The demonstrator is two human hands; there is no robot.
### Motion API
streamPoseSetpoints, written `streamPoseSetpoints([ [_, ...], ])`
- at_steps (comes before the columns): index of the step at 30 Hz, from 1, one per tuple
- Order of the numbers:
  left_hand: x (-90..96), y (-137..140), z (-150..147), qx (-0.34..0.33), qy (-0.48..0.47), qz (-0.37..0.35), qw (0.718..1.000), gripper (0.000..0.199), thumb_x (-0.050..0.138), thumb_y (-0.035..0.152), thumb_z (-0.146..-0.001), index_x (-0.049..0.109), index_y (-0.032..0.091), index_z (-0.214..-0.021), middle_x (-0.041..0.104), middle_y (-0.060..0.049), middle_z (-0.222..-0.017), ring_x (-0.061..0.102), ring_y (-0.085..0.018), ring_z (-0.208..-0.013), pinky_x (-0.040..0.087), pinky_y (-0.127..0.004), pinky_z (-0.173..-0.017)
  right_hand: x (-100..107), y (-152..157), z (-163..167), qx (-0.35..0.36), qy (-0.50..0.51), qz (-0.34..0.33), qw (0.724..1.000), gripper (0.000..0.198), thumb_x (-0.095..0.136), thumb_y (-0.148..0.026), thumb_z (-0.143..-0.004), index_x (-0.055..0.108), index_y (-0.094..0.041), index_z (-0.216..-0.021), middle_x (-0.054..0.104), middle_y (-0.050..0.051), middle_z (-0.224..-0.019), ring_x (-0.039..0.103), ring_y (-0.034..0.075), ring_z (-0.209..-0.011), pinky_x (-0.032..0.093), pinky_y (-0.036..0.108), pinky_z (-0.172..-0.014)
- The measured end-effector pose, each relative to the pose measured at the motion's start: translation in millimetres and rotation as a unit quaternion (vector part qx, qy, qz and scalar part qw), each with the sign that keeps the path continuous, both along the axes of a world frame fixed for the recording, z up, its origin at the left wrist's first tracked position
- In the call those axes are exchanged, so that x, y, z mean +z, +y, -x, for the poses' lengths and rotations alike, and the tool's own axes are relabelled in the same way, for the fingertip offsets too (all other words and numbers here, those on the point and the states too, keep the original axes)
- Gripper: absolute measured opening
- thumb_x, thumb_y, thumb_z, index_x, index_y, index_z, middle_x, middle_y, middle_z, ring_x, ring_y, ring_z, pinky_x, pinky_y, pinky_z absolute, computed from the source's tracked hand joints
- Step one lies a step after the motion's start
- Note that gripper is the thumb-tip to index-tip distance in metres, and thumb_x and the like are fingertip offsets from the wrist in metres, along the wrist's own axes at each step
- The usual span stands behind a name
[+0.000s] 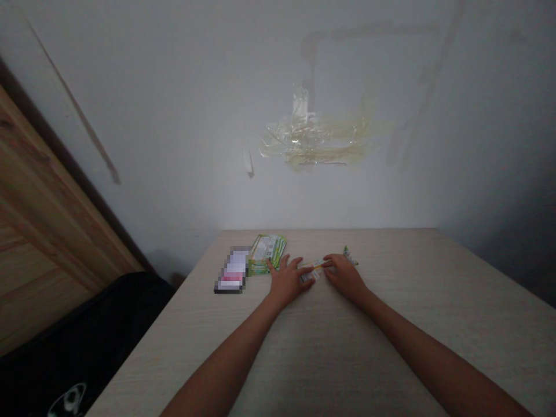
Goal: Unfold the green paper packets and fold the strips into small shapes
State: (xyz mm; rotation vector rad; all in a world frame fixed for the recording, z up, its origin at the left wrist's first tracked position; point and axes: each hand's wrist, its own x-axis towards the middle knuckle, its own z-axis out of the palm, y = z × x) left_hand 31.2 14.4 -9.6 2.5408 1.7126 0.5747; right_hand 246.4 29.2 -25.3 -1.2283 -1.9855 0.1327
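A small white, yellow and green printed packet (316,269) lies on the table between my two hands. My left hand (286,281) rests on the table with its fingers spread; the forefinger and thumb touch the packet's left end, and the other fingertips reach the near edge of a stack of green and white packets (266,249). My right hand (345,277) has its fingers drawn together, the tips pinching the packet's right end. Past its knuckles a green and white crinkled end (350,255) sticks out; whether it belongs to the same packet is hidden.
A phone-like device with a blurred screen (234,269) lies left of the stack. The pale wooden table (417,289) meets a wall bearing torn clear tape (313,139). A black bag-like item (108,324) and wooden panelling (39,220) stand at the left.
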Motion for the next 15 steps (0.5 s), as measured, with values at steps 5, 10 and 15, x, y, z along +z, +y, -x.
streamPoseSetpoints([
  [5, 0.6, 0.6, -0.4, 0.007, 0.004, 0.000, 1.000, 0.039, 0.058, 0.063, -0.081, 0.061, 0.053, -0.119, 0.051, 0.005, -0.143, 0.028, -0.039, -0.140, -0.005, -0.079, -0.105, 4.5, -3.9, 0.9, 0.010, -0.007, -0.006, 1.000, 0.016, 0.056, -0.016, -0.082, 0.063, -0.018, -0.096, 0.068, 0.009, -0.100, 0.063, 0.024, -0.099, 0.049, 0.044, -0.092],
  [10, 0.6, 1.4, -0.5, 0.007, -0.005, 0.003, 1.000, 0.038, 0.058, 0.063, -0.081, 0.062, 0.053, -0.118, 0.051, 0.005, -0.144, 0.028, -0.039, -0.140, -0.004, -0.079, -0.105, 4.3, -4.2, 1.1, -0.006, -0.017, -0.002, 1.000, 0.014, 0.056, -0.017, -0.084, 0.063, -0.018, -0.097, 0.069, 0.008, -0.098, 0.063, 0.023, -0.098, 0.049, 0.043, -0.092],
  [15, 1.0, -0.8, 0.0, -0.014, -0.010, -0.008, 1.000, 0.036, 0.058, 0.060, -0.082, 0.063, 0.051, -0.117, 0.053, 0.005, -0.141, 0.029, -0.036, -0.140, -0.008, -0.076, -0.108, -3.0, 1.4, 0.5, -0.056, -0.032, 0.003, 0.998, 0.013, 0.057, -0.020, -0.086, 0.063, -0.018, -0.097, 0.068, 0.009, -0.101, 0.063, 0.025, -0.098, 0.050, 0.043, -0.091],
])
